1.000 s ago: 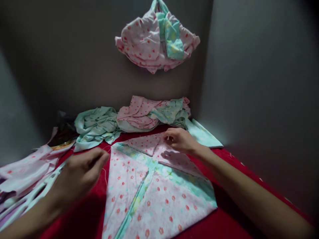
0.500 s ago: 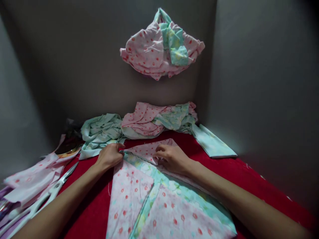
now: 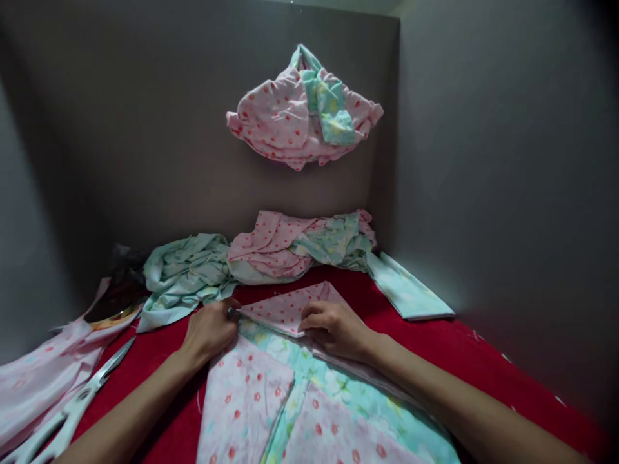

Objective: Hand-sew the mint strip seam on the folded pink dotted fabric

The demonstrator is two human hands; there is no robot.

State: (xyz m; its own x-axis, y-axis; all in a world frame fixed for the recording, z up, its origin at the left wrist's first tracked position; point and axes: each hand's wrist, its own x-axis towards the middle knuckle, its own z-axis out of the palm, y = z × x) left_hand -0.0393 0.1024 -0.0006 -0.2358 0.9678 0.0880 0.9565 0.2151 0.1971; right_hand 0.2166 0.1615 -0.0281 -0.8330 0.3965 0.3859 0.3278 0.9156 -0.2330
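A layered piece of fabric [image 3: 333, 374], pink with red dots and mint green with a floral print, lies in front of me. My left hand [image 3: 211, 328] is closed on its far left corner, fingers curled under and partly hidden. My right hand [image 3: 336, 327] pinches the edge of a folded-back pink dotted flap [image 3: 285, 310] near its middle. The flap's tip points away from me. Below my hands, two pink dotted panels lie on the mint layer with a narrow gap between them.
White-handled scissors [image 3: 80, 403] lie left beside pink fabric scraps [image 3: 46, 374]. Crumpled mint cloth [image 3: 188, 267] and a pink and mint bundle [image 3: 275, 248] rest along the back of the red cloth [image 3: 411, 348]. Folded mint fabric [image 3: 411, 296] lies right. A sewn fabric item [image 3: 280, 116] hangs on the grey wall.
The view has tilted up a little, so the wall's top edge now shows. Both hands keep their hold on the fabric, with barely any movement along it.
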